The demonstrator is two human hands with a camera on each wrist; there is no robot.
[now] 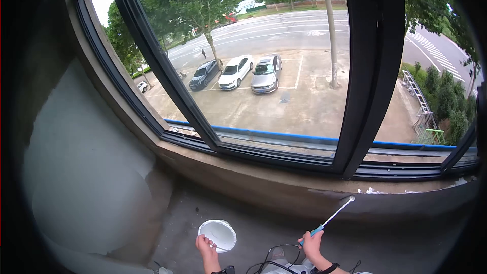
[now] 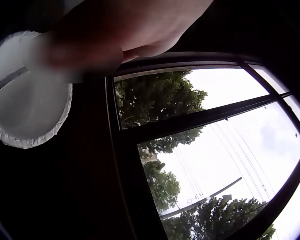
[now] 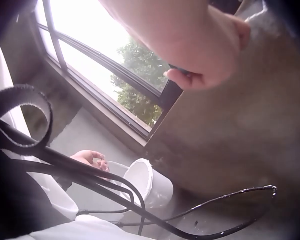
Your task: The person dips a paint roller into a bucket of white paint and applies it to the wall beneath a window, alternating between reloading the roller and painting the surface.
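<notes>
- While the right hand (image 1: 312, 245) wraps its fingers round a blue-handled tool (image 1: 318, 230), the tool's thin, white-coated shaft slants up and away to the right; its pale tip is at the dark wall (image 1: 284, 198) under the window, though whether it touches cannot be told.
- Fingers of the left hand (image 1: 205, 246) are curled at the near left side of a white bucket (image 1: 225, 230); the right wrist view shows them gripping its thin handle (image 3: 119, 164).
- The bucket's mouth is open and its rim is crusted with white; it sits to the left of the tool, well apart from it.
- Black cables (image 3: 82, 169) loop near the person's body, between the two hands in the head view.
- Below the bucket spreads a dark grey floor (image 1: 177, 218); to the left stands a wall partly coated in pale grey (image 1: 91, 172).
- Above the tool's tip, white scraps (image 1: 373, 191) lie along the window ledge.
- Beyond the dark window frame (image 1: 374, 71), three parked cars stand side by side: dark (image 1: 204, 74), white (image 1: 236, 73) and silver (image 1: 265, 74).
- Farther out come a pole, trees and a road.
</notes>
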